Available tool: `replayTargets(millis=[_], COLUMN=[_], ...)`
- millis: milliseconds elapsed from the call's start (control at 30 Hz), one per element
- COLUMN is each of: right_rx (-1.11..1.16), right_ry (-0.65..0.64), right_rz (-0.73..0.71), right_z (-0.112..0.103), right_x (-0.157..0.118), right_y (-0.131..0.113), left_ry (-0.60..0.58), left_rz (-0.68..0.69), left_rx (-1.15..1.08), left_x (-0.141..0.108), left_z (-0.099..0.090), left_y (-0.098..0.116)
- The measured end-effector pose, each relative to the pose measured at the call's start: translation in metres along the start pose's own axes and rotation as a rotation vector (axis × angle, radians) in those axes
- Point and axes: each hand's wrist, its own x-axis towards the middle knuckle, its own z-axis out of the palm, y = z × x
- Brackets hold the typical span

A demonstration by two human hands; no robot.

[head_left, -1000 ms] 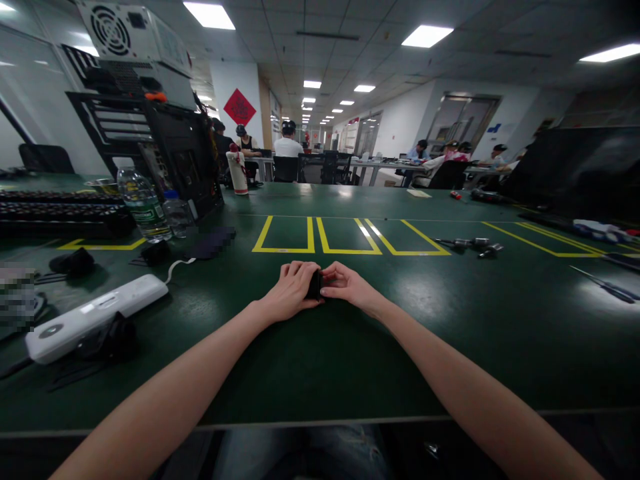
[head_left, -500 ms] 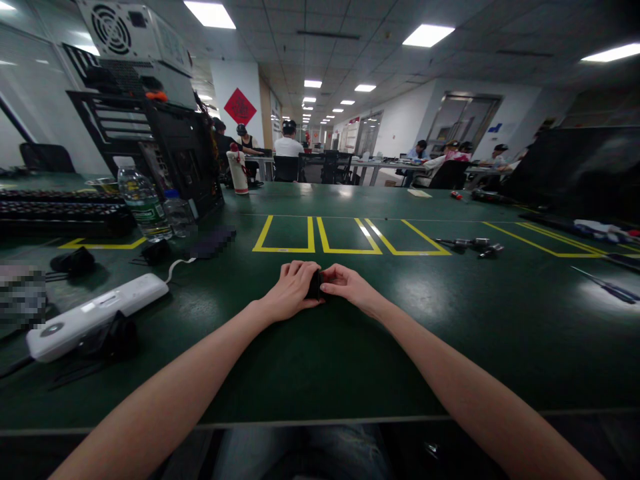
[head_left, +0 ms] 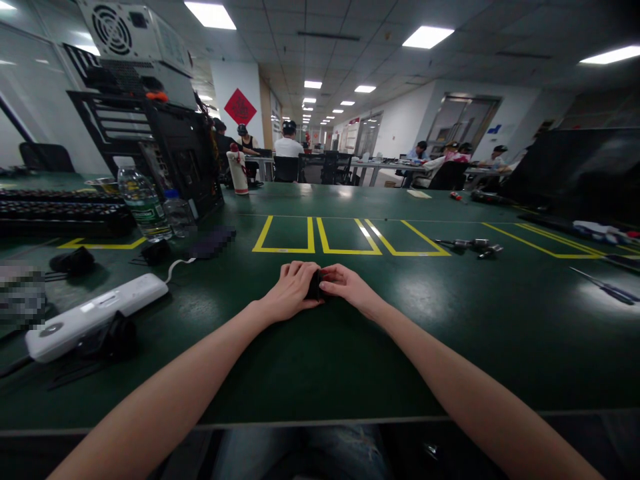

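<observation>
Black and small, the piece (head_left: 314, 285) sits between both hands, low over the middle of the table (head_left: 320, 360), on the near side of the yellow tape outlines (head_left: 311, 235). Mostly covered by fingers; exact type not readable, nor whether its underside touches the tabletop.

Left hand (head_left: 290, 292): closed around the piece from its left side, back of the hand up, fingers arched over the top, thumb along the near edge. Right hand (head_left: 353, 288): thumb and forefinger drawn close together at the piece's right face, other fingers curled behind. Whether that grip pinches some part or only rests against the face, cannot tell.

Handling, as judged: the left grip is best used as the clamp, firm but not squeezing, with the fine work left to the right fingertips. Small, even pressure, square to the right face; a slanting push could twist the piece inside the left palm. Shifting the left fingers slightly off the top would give a better sight of the contact.

Pose: both forearms slant inward from the near edge, meeting in a wedge. Left wrist fairly straight, palm down; right hand turned more on its side, thumb nearer the body. White power strip (head_left: 97, 317) lies well off to the left, screwdriver (head_left: 607, 285) far right.
</observation>
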Motion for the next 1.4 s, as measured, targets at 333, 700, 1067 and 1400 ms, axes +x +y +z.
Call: replayTargets(millis=[333, 700, 1067, 1400], right_rx=[0.040, -0.008, 0.025, 0.033], right_ry=[-0.069, -0.022, -0.030, -0.056], right_rz=[-0.087, -0.023, -0.059, -0.038], right_z=[0.002, 0.000, 0.003, 0.000], right_x=[-0.004, 0.000, -0.002, 0.000], right_y=[-0.004, 0.003, -0.003, 0.001], left_ry=[0.001, -0.002, 0.006, 0.012], left_rz=[-0.007, 0.005, 0.002, 0.000], left_rx=[-0.007, 0.002, 0.007, -0.004], left_x=[-0.001, 0.000, 0.000, 0.000], left_z=[0.001, 0.000, 0.002, 0.002], left_y=[-0.001, 0.000, -0.001, -0.001])
